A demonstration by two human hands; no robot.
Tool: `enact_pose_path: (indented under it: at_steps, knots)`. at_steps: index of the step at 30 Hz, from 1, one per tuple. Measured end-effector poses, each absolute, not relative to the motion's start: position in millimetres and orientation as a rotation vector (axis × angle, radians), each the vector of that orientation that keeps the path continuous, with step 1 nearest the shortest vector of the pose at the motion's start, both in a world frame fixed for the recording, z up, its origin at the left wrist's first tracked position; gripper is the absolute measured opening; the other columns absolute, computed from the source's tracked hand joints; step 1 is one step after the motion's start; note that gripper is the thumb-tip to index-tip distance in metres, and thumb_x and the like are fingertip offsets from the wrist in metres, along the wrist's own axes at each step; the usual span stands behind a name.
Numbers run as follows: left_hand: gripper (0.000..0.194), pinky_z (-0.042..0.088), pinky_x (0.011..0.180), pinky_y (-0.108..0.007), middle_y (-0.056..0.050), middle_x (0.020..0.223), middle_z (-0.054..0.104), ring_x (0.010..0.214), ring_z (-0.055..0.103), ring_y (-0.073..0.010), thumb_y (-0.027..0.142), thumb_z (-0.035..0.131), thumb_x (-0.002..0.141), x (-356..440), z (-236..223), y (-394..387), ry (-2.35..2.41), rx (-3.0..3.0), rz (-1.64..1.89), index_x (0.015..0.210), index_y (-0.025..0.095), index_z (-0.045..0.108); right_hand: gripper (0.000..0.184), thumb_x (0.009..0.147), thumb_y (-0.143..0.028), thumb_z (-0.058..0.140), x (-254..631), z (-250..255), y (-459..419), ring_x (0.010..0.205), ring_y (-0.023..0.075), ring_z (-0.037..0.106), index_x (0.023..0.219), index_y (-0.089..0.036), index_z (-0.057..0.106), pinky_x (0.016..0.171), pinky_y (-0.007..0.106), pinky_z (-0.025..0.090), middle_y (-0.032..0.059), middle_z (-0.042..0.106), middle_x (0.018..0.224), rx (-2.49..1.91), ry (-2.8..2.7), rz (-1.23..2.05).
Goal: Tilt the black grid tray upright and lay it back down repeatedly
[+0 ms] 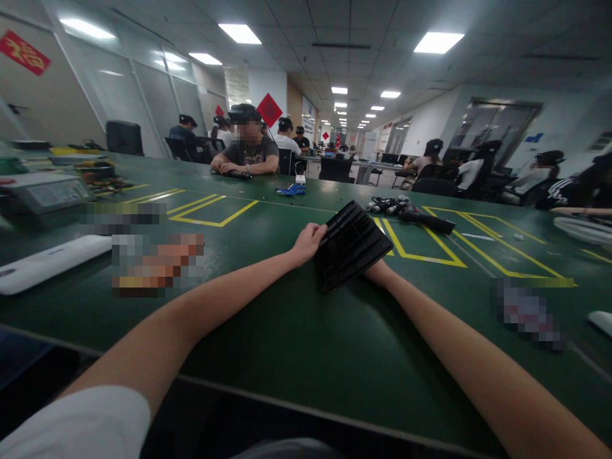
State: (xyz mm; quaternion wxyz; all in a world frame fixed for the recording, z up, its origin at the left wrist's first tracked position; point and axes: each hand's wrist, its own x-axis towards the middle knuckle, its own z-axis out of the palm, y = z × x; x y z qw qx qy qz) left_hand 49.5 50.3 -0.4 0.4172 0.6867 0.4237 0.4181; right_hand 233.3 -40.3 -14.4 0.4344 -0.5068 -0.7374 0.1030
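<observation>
A black rectangular plastic panel with ribs across its face is held up at a tilt above the green table. My left hand pinches its left edge, the fingers closed and the thumb on the near face. My right hand grips the lower right edge from behind; most of its fingers are hidden by the panel. Just beyond the panel lies a bundle of black cables with a dark handle-like piece beside it.
To the left are a long white device, a blurred orange item and a metal box. A blurred grey item lies right. Yellow tape outlines mark the table. Across it sits a person near a blue bundle.
</observation>
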Motion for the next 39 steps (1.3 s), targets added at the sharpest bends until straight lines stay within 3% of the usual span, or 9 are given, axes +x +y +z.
enact_pose_path:
  at_steps: [3,7,13,19,22,25,29,34,39]
  knots:
    - [0.017,0.042,0.060,-0.024,-0.002,0.086,0.050,0.061,0.048,-0.0092,0.010,0.050,0.079,41,4,63,1.271,1.212,1.148,0.094,0.017,0.049,0.050,0.082,-0.033,0.058,232,-13,-43,0.134,0.0282,0.035,0.131,-0.026,0.051,0.112,0.049,0.025,0.0037,0.046,0.141,-1.280,-1.833,0.276]
    - [0.031,0.048,0.060,-0.022,-0.004,0.084,0.053,0.054,0.048,-0.0065,-0.002,0.037,0.081,30,7,63,1.243,1.064,1.089,0.105,0.015,0.045,0.052,0.083,-0.033,0.056,233,-14,-42,0.136,0.0278,0.030,0.134,-0.026,0.048,0.113,0.049,0.020,0.0033,0.043,0.144,-1.290,-1.859,0.277]
    - [0.012,0.045,0.047,-0.019,-0.005,0.071,0.056,0.047,0.044,-0.0055,0.004,0.049,0.083,36,12,45,1.125,0.979,0.971,0.093,0.009,0.052,0.052,0.085,-0.033,0.054,235,-14,-42,0.138,0.0271,0.026,0.136,-0.027,0.045,0.114,0.050,0.011,0.0023,0.035,0.148,-1.322,-1.936,0.211]
    - [0.041,0.054,0.058,-0.020,-0.006,0.081,0.056,0.063,0.059,-0.0092,-0.011,0.035,0.077,34,22,42,1.065,0.873,0.977,0.109,0.011,0.048,0.056,0.085,-0.038,0.054,236,-16,-40,0.139,0.0266,0.023,0.139,-0.026,0.040,0.114,0.049,0.010,0.0025,0.028,0.151,-1.302,-1.926,0.224]
    - [0.036,0.055,0.061,-0.021,-0.008,0.082,0.058,0.069,0.062,-0.0118,-0.007,0.034,0.082,32,25,40,1.022,0.839,0.965,0.112,0.010,0.046,0.058,0.084,-0.040,0.055,237,-18,-38,0.139,0.0267,0.024,0.139,-0.027,0.040,0.114,0.050,0.011,0.0024,0.029,0.151,-1.279,-1.914,0.211]
    - [0.014,0.048,0.047,-0.017,-0.005,0.069,0.056,0.056,0.058,-0.0096,0.009,0.039,0.090,30,26,37,1.010,0.907,0.896,0.097,0.008,0.052,0.055,0.084,-0.039,0.055,236,-17,-38,0.138,0.0268,0.026,0.137,-0.027,0.044,0.114,0.050,0.012,0.0028,0.033,0.149,-1.275,-1.901,0.201]
    - [0.024,0.022,0.032,-0.012,0.005,0.052,0.040,0.037,0.034,-0.0020,0.029,0.050,0.090,29,30,32,0.996,1.153,0.800,0.074,0.012,0.053,0.049,0.084,-0.037,0.055,233,-13,-42,0.137,0.0263,0.028,0.132,-0.029,0.049,0.115,0.048,0.014,0.0004,0.040,0.145,-1.270,-1.893,0.225]
    - [0.013,0.024,0.035,-0.013,0.002,0.058,0.050,0.041,0.041,-0.0026,0.009,0.044,0.088,30,34,22,0.801,1.394,0.667,0.084,0.011,0.056,0.044,0.084,-0.037,0.054,231,-11,-44,0.134,0.0269,0.035,0.127,-0.029,0.054,0.114,0.048,0.020,0.0011,0.048,0.139,-1.247,-1.872,0.263]
    - [0.006,0.024,0.036,-0.015,0.004,0.058,0.054,0.040,0.042,-0.0040,0.013,0.047,0.086,34,24,17,0.804,1.683,0.660,0.081,0.016,0.048,0.044,0.084,-0.037,0.055,231,-13,-42,0.133,0.0272,0.036,0.126,-0.028,0.055,0.114,0.049,0.020,0.0012,0.049,0.138,-1.248,-1.852,0.259]
